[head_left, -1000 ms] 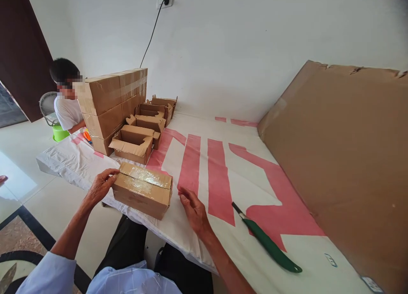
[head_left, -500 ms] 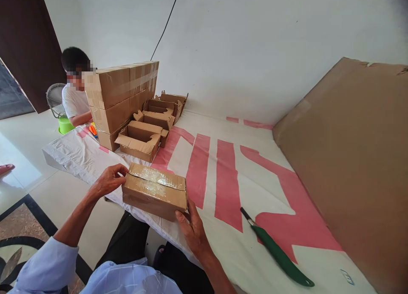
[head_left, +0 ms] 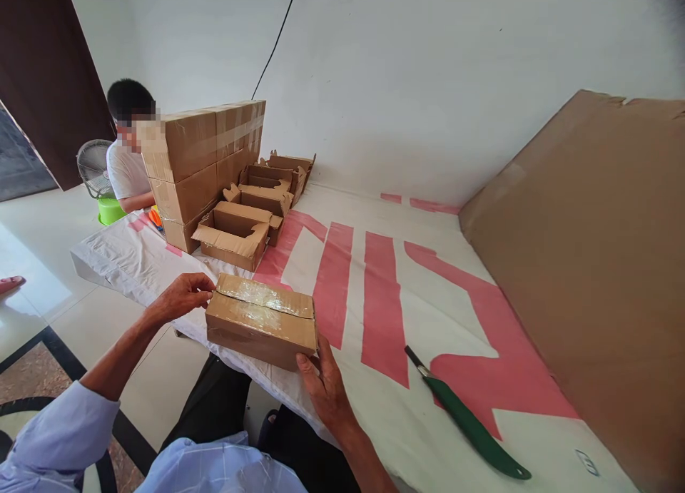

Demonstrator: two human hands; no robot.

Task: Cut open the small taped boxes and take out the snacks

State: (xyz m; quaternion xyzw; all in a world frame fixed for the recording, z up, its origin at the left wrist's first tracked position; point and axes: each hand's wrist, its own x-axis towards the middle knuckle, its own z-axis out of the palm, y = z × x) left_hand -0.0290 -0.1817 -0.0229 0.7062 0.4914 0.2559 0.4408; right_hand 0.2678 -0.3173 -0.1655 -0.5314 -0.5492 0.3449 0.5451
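Observation:
A small taped cardboard box [head_left: 261,321] rests near the front edge of a surface covered with a white and red sheet [head_left: 374,293]. My left hand [head_left: 180,297] grips the box's left end, fingers at the top edge. At the box's near right corner my right hand [head_left: 321,382] holds on, thumb against the front face. A green-handled knife [head_left: 467,422] lies on the sheet to the right of my right hand, apart from it.
Several open small cartons [head_left: 235,235] sit in a row beyond the box, beside a stack of taped cartons [head_left: 200,165]. A person [head_left: 128,172] sits behind that stack at the far left. A large flat cardboard sheet [head_left: 589,265] leans on the right.
My right hand went from lying on the sheet beside the box to gripping its near right corner. My left hand stayed on the left end.

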